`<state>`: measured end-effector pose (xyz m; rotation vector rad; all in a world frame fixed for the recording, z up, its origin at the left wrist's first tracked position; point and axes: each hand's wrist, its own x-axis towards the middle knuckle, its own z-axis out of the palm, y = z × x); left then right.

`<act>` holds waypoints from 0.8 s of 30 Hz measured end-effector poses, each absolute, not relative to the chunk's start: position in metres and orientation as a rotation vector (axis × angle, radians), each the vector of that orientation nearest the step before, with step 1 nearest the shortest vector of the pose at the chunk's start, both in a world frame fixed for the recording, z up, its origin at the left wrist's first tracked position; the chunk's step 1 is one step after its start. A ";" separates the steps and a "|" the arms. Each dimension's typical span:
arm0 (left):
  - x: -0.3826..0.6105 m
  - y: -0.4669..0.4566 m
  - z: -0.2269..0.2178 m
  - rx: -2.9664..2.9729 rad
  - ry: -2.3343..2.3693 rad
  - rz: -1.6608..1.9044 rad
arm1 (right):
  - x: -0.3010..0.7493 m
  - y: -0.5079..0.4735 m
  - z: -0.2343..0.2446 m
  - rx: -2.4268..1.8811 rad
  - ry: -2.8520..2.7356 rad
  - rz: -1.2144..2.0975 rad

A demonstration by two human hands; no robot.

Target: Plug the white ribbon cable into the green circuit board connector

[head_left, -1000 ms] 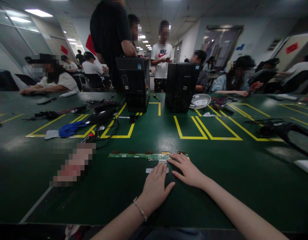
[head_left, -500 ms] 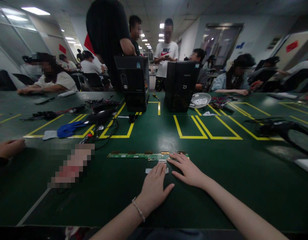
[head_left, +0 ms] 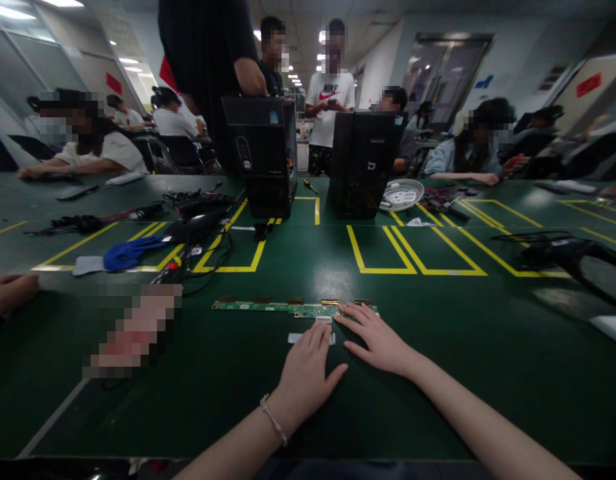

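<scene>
A long, narrow green circuit board (head_left: 268, 307) lies crosswise on the dark green table, with brown-gold tabs along its far edge. My left hand (head_left: 308, 367), with a bracelet at the wrist, lies palm down, fingers stretched toward a white connector (head_left: 323, 320) at the board's near edge. Partly under those fingers is a flat whitish strip (head_left: 297, 338); the rest of it is hidden. My right hand (head_left: 373, 337) rests flat with spread fingers, its fingertips on the right end of the board. Neither hand grips anything.
Two black computer towers (head_left: 261, 160) stand at the table's far side. To the left lie a blue glove (head_left: 131, 253), black cables (head_left: 73, 225) and another person's hand (head_left: 13, 292). A white basket (head_left: 402, 195) and a black frame-like object (head_left: 563, 257) sit right. Several people surround the table.
The camera view has shifted slightly, so the background sits a little higher and further left. Both hands and the circuit board keep the same positions relative to each other.
</scene>
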<state>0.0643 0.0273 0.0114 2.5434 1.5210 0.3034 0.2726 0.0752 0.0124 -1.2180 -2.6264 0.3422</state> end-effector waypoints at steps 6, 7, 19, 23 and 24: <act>0.067 0.027 0.006 2.536 1.536 0.349 | 0.272 0.075 0.011 -1.250 -2.626 0.325; 0.067 0.027 0.005 2.538 1.540 0.350 | 0.272 0.075 0.010 -1.248 -2.629 0.321; 0.069 0.027 0.005 2.530 1.567 0.282 | 0.273 0.075 0.007 -1.244 -2.611 0.337; 0.069 0.027 0.006 2.524 1.558 0.280 | 0.273 0.075 0.007 -1.248 -2.611 0.333; 0.068 0.027 0.006 2.523 1.559 0.283 | 0.273 0.075 0.008 -1.245 -2.613 0.335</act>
